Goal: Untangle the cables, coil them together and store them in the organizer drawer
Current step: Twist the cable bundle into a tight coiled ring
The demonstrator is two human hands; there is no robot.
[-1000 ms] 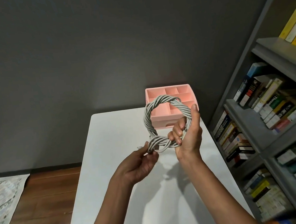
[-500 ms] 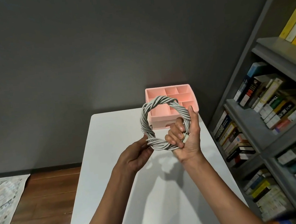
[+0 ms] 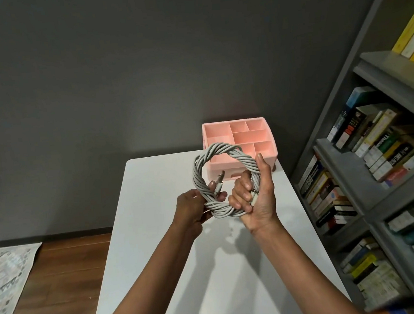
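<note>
A grey coil of twisted cables (image 3: 222, 155) is held up above the white table (image 3: 158, 237). My right hand (image 3: 256, 197) grips the coil's right and lower side, thumb straight up along it, fingers curled round the strands. My left hand (image 3: 193, 208) pinches the coil's lower left side, and a cable plug (image 3: 219, 181) pokes up through the ring by its fingers. The pink organizer (image 3: 266, 157), with several open compartments on top and a drawer front below, stands at the table's far end behind the coil.
A grey bookshelf (image 3: 368, 166) packed with books runs along the table's right side. A dark wall stands behind the table. To the left lie wooden floor (image 3: 61, 284) and a patterned rug (image 3: 5, 282).
The coil has been turned and shifted slightly left. My left hand moved up from under the coil to its lower left side, and a plug end now sticks through the ring.
</note>
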